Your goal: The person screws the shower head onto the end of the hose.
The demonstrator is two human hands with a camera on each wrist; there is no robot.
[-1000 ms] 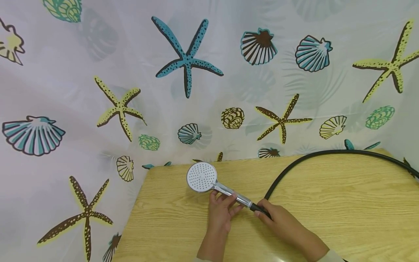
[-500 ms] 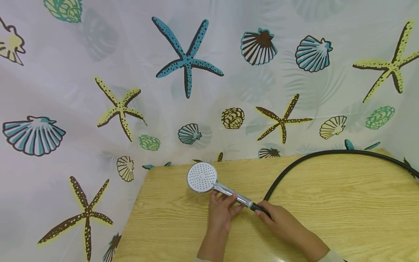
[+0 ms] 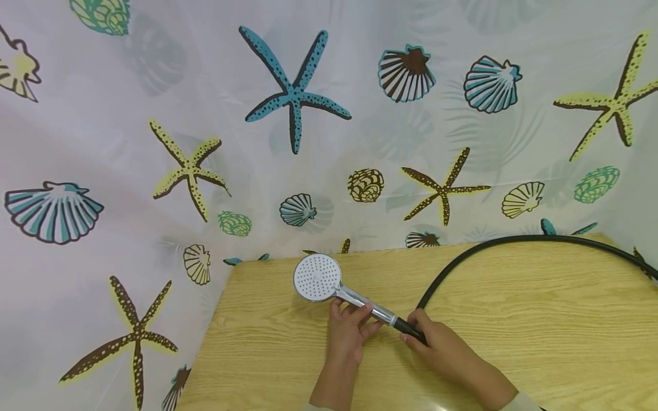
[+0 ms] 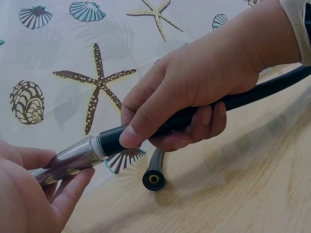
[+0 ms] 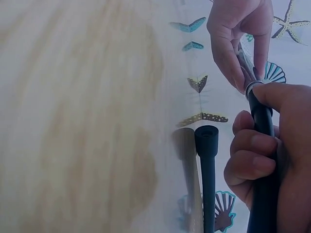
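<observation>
A shower head (image 3: 317, 278) with a round white face and a chrome handle (image 3: 353, 297) is held above the wooden table. My left hand (image 3: 345, 334) grips that handle between thumb and fingers. My right hand (image 3: 444, 348) is curled round the end of a black hose (image 3: 514, 238), thumb along its collar. In the left wrist view the hose's black end (image 4: 111, 141) meets the threaded end of the chrome handle (image 4: 75, 158), with a little thread showing. The right wrist view shows the same joint, partly covered by fingers.
The hose arcs over the light wooden table (image 3: 540, 319) to the right edge. Its other black end (image 4: 154, 179) shows in the left wrist view, with a hole in it. A white curtain (image 3: 329, 131) printed with starfish and shells stands behind and at the left.
My right hand's fingers have shifted slightly on the hose end, the index finger rising a little. The left hand and shower head have stayed in place.
</observation>
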